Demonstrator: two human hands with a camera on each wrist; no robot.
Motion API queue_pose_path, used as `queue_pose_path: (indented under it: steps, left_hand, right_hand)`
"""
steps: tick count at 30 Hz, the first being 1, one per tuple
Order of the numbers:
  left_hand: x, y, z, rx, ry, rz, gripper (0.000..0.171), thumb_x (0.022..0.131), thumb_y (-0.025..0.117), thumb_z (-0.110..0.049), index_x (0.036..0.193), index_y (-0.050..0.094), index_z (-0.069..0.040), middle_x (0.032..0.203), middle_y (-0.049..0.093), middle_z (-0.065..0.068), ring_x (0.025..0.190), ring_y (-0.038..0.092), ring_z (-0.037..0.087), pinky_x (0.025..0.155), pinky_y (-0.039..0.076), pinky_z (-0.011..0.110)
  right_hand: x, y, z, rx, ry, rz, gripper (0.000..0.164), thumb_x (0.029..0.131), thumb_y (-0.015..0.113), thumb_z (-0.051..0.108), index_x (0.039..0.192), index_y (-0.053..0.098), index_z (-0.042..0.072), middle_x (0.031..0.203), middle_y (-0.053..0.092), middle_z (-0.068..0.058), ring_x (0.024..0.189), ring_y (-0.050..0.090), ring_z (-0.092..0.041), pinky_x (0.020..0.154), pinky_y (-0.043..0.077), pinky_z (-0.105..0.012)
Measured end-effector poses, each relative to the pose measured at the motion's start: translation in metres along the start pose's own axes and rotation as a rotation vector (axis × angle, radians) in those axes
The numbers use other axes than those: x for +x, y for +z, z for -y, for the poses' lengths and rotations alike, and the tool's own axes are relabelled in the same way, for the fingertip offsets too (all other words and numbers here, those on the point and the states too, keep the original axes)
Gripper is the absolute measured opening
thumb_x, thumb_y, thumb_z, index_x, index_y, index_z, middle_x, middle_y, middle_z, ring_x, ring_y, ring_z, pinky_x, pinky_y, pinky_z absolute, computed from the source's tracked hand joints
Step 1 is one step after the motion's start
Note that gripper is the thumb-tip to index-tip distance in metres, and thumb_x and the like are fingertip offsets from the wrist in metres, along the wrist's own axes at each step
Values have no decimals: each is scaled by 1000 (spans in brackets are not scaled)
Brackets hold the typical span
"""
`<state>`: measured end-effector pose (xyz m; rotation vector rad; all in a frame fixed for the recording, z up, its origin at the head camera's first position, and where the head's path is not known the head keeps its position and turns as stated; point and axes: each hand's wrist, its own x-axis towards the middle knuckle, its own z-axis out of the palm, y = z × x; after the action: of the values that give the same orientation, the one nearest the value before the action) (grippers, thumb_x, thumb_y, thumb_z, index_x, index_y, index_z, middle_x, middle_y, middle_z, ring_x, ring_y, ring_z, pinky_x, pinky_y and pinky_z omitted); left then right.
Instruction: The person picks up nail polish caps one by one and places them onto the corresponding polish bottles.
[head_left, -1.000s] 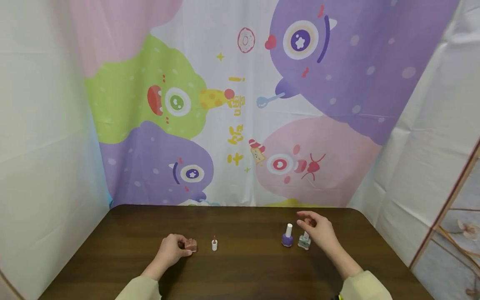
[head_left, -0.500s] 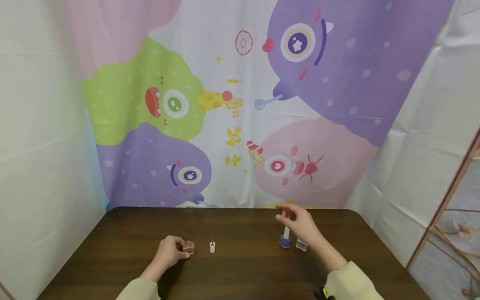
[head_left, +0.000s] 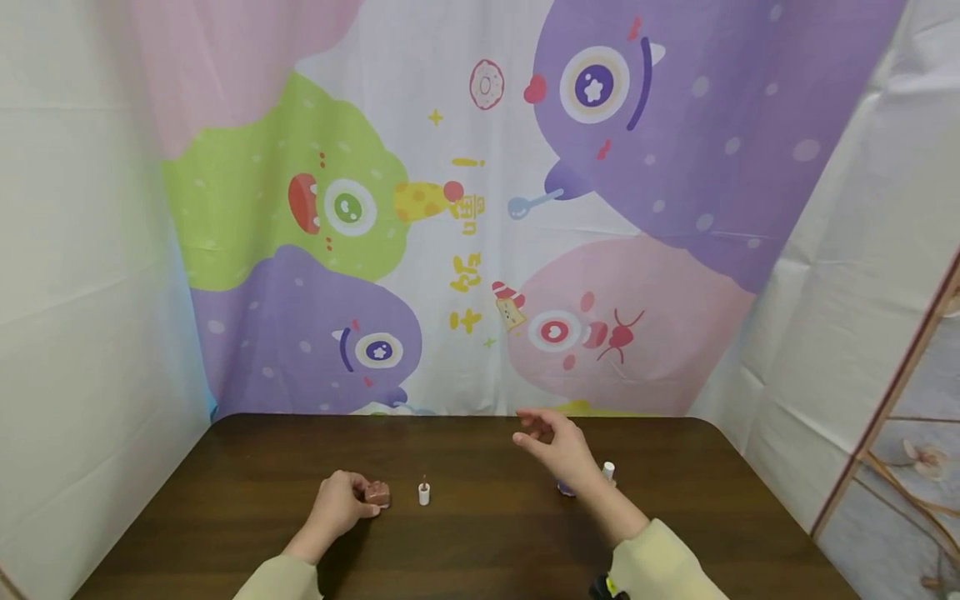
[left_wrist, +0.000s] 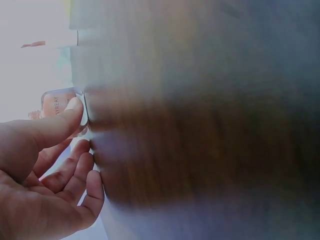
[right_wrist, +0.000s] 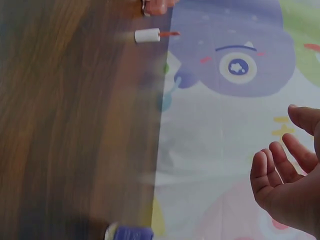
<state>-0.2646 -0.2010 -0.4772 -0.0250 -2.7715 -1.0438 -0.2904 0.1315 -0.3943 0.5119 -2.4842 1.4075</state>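
Note:
My left hand (head_left: 337,505) pinches a small reddish-brown nail polish bottle (head_left: 379,495) at the table's left side. In the left wrist view the thumb lies over the clear glass of this bottle (left_wrist: 56,104), whose neck is uncapped. Just right of it, a white nail polish cap (head_left: 424,496) stands upright with its brown-coated brush pointing up. My right hand (head_left: 561,454) is in the air over the table's right half, fingers loosely bent and holding nothing. Beneath that hand a purple nail polish bottle (head_left: 566,490) is mostly hidden.
A second nail polish bottle's white cap (head_left: 609,470) shows behind my right forearm; its body is mostly hidden. The dark wooden table (head_left: 465,542) ends at a cartoon-printed curtain (head_left: 465,367). Pale cloth walls rise on both sides.
My right hand has moved left, from over the pale bottle, past the purple one, toward the white cap. The left hand and its nail polish bottle stay in place.

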Motion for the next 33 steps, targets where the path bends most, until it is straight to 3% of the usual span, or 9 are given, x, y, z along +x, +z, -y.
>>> queue_pose_path:
  steps: [5, 17, 24, 30, 33]
  left_hand:
    - [-1, 1, 0, 4, -6, 8, 19, 64, 84, -6, 73, 68, -5, 74, 65, 2, 70, 53, 16, 64, 45, 33]
    - [-1, 4, 2, -9, -8, 5, 19, 64, 85, -5, 73, 68, -5, 76, 66, 4, 71, 54, 17, 64, 45, 33]
    - [0, 4, 2, -15, -7, 11, 19, 64, 85, -5, 73, 68, -5, 76, 66, 4, 70, 54, 17, 63, 46, 33]
    - [2, 2, 3, -14, 3, 5, 20, 64, 84, -4, 75, 68, -3, 74, 65, 3, 69, 54, 16, 61, 46, 33]
    - [2, 2, 3, -15, 7, 1, 20, 64, 84, -4, 74, 68, -2, 73, 64, 3, 68, 53, 16, 61, 45, 32]
  right_hand:
    - [2, 17, -1, 41, -8, 5, 38, 80, 75, 16, 116, 64, 8, 109, 66, -9, 91, 63, -21, 78, 50, -33]
    - [-3, 53, -11, 163, 52, 96, 42, 84, 72, 20, 122, 59, 7, 117, 62, -10, 101, 59, -26, 83, 47, -38]
    - [-13, 60, 15, 212, 76, 120, 44, 85, 69, 9, 124, 54, -5, 120, 58, -23, 108, 54, -41, 86, 47, -47]
    - [-3, 86, -14, 261, 110, 117, 52, 83, 72, 16, 129, 52, 0, 127, 54, -23, 111, 54, -36, 87, 48, -43]
    - [-2, 95, -15, 284, 129, 126, 54, 82, 73, 17, 129, 52, 1, 127, 53, -23, 110, 54, -35, 86, 48, -40]
